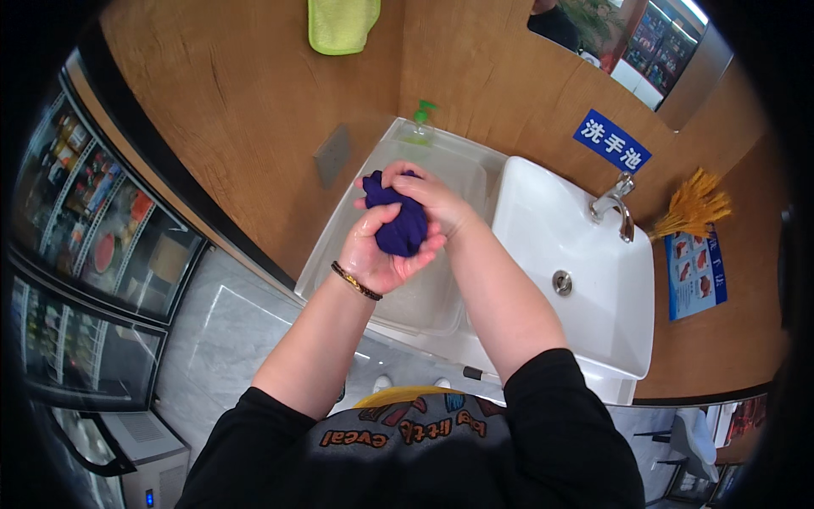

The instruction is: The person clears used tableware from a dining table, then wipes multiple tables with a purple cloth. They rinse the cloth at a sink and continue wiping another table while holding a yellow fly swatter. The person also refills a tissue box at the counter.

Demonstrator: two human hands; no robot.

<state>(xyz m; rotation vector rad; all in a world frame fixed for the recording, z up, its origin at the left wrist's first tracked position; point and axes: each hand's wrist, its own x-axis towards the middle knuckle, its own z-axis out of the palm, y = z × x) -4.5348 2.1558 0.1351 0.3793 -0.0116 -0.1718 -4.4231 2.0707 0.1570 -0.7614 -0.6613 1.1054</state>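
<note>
Between my two hands is a bunched dark purple cloth (402, 223). My left hand (375, 248), wet and wearing a dark braided bracelet (356, 280) at the wrist, cups it from below with the thumb across it. From above and to the right, my right hand (432, 194) presses on the cloth with its fingers curled over the top. Both hands are over a translucent plastic tub (439, 305) on the white counter. The tub's inside is partly hidden by my hands and forearms.
To the right is a white washbasin (598, 305) with a chrome faucet (613, 207) and drain (562, 282). A green-topped pump bottle (420, 124) stands behind the tub. Dried yellow stalks (696, 207) are by the faucet. A yellow-green towel (343, 25) hangs on the wall; glass-door refrigerators (95, 235) stand left.
</note>
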